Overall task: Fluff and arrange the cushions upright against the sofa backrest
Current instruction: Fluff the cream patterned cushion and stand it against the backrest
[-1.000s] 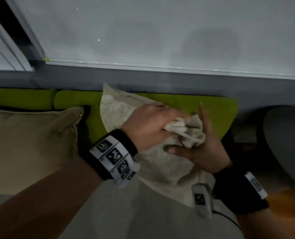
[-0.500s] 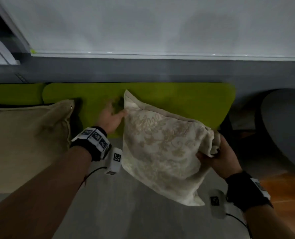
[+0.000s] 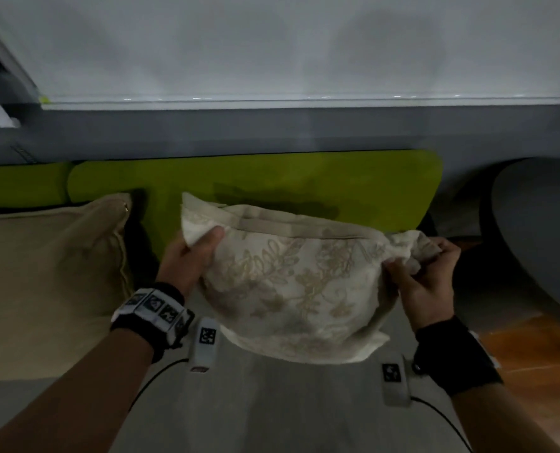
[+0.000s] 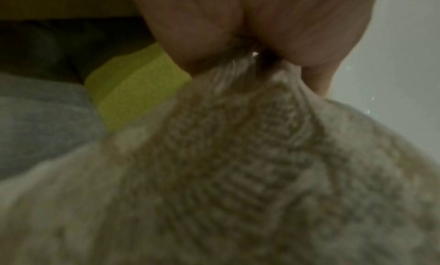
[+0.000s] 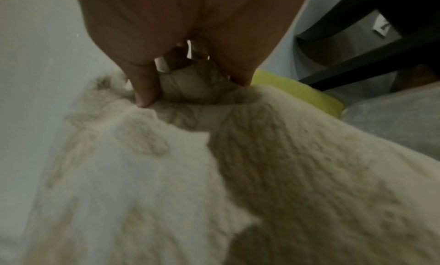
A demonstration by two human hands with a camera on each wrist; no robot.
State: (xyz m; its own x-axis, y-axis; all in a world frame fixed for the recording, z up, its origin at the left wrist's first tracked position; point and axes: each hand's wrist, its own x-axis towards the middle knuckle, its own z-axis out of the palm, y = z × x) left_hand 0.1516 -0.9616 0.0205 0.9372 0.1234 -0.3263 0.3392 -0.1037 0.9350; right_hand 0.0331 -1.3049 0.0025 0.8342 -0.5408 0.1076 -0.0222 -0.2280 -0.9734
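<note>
A cream cushion with a leaf pattern (image 3: 291,282) stands on the grey sofa seat (image 3: 272,403), in front of the green backrest (image 3: 272,178). My left hand (image 3: 196,256) grips its upper left corner, thumb over the fabric. At the cushion's upper right corner, my right hand (image 3: 425,266) bunches the cloth in its curled fingers. The left wrist view shows the cushion (image 4: 238,165) pinched under my left hand (image 4: 250,58). In the right wrist view, cushion fabric (image 5: 214,156) is gathered in my right hand (image 5: 190,77).
A plain tan cushion (image 3: 43,279) leans against the green backrest at the left. A grey rounded seat (image 3: 540,230) stands to the right, with orange wood floor (image 3: 533,371) below it. A grey ledge and a white blind (image 3: 272,44) run behind the sofa.
The cushion has turned from tilted to level, its top edge across. My left hand moved from beside the cushion to gripping its left corner. My right hand kept hold of the right corner.
</note>
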